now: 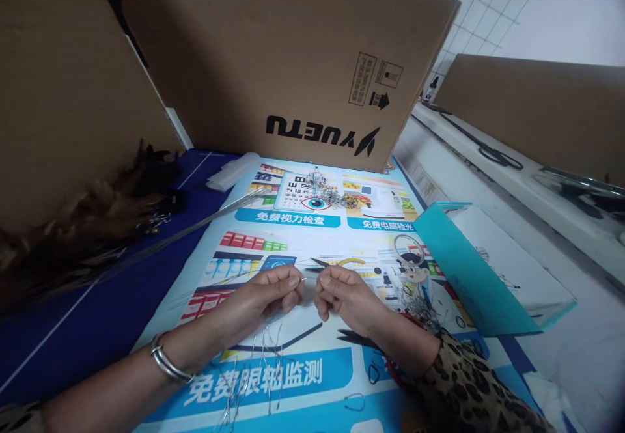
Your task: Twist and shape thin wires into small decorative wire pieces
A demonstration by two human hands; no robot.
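Observation:
My left hand (pixel 278 288) is closed in a pinch on a thin silvery wire (pixel 307 279). The wire spans the small gap to my right hand (pixel 346 297), whose thumb and finger are pinched at its other end. Just behind the right fingers lies a tool with dark pointed jaws and a yellow handle (pixel 352 262), partly hidden by that hand. Under the right wrist are scissors with dark blades (pixel 359 338) and red handles. Several bent wire pieces (pixel 266 361) lie on the printed sheet below my left hand.
An open teal box (pixel 469 277) at the right holds wire pieces. Tangled wire clusters (pixel 332 193) sit near the cardboard box (pixel 293 62). Long straight wires (pixel 219 210) and a brown feathery heap (pixel 83 244) lie left. More tangled wire (pixel 415 303) is beside my right forearm.

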